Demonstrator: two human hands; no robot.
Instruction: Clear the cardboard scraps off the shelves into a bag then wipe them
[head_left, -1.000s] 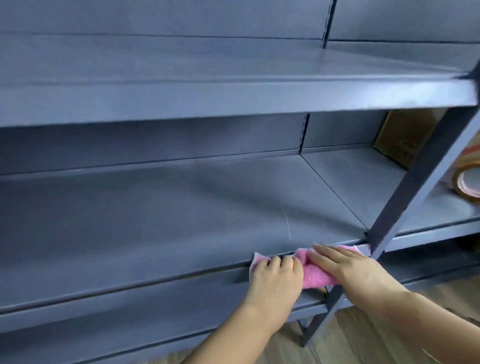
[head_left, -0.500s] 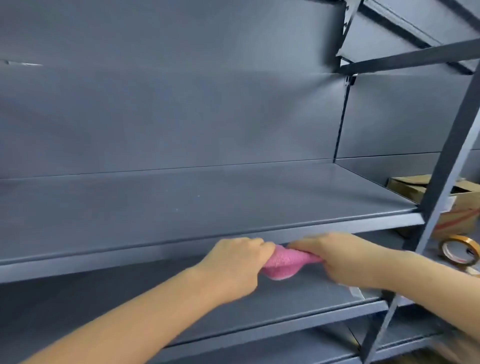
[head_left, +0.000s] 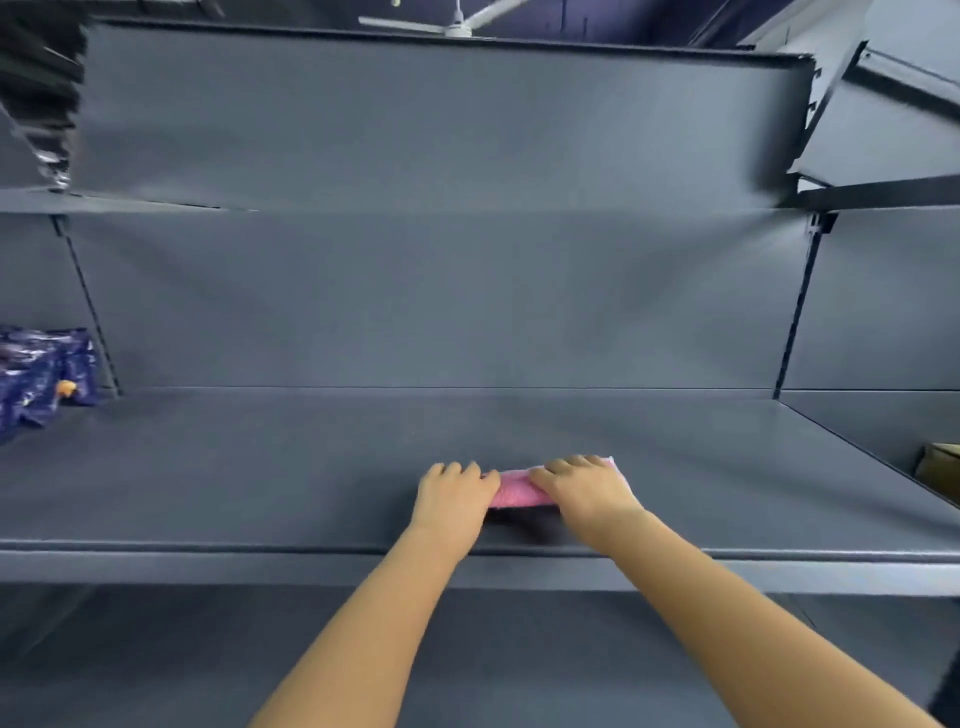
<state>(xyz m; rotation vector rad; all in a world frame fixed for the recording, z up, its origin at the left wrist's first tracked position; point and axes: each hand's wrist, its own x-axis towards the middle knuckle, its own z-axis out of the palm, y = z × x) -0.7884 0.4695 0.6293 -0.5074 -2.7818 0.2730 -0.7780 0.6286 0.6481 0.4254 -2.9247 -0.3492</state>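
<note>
A pink cloth (head_left: 515, 493) lies on the grey shelf (head_left: 260, 467), near its front edge and about midway along it. The cloth is bunched into a short roll, its long axis running left to right, parallel to that edge. The left hand (head_left: 453, 494) covers its left end and the right hand (head_left: 586, 491) its right end, so only the middle strip shows between the 2. Each hand's grip is clamped on the cloth, fingers curled over it. Blue packets (head_left: 39, 374) sit at the shelf's far left, and a cardboard box (head_left: 941, 466) at the right.
</note>
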